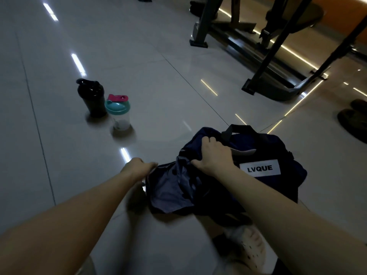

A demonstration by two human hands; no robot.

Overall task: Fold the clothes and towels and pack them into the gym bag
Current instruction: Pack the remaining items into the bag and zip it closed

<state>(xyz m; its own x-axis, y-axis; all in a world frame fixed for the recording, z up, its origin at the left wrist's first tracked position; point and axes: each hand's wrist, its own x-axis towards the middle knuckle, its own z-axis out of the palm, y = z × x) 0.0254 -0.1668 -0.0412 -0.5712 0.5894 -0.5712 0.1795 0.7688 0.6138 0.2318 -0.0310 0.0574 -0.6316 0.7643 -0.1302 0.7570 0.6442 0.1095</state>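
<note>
Nearest the lens: a pale clog point(252, 249) on one foot, and two bare forearms reaching out over the tiled floor point(158, 92).

Just beyond them, the gym bag point(278, 191), lying on the floor with its white label point(260, 168) facing up, its handle point(238, 129) at the far side, and its mouth turned leftward with grey lining point(168, 193) on show.

Left hand point(137, 168) pinched on the near-left edge of that mouth. Right hand point(212, 155) curled over dark cloth at the upper rim, thumb spread below. Hands apart, each clamped on the bag, seemingly spreading the opening. Hard to tell bag cloth from any dark garment bunched under the right hand. No folded clothes or towels in sight.

Soft, thin and floppy by the look of it, probably light, sagging flat with nothing stiff to keep the mouth open. Best taken by the rim on opposite sides, as now, or pinned at one side while loading with the other hand. Handle better for lifting than for opening. Smooth lining, likely slippery, so worth a firm pinch.

Well apart to the left, upright and side by side: a black bottle point(93, 98) and a clear bottle point(119, 116) with a teal lid.
</note>
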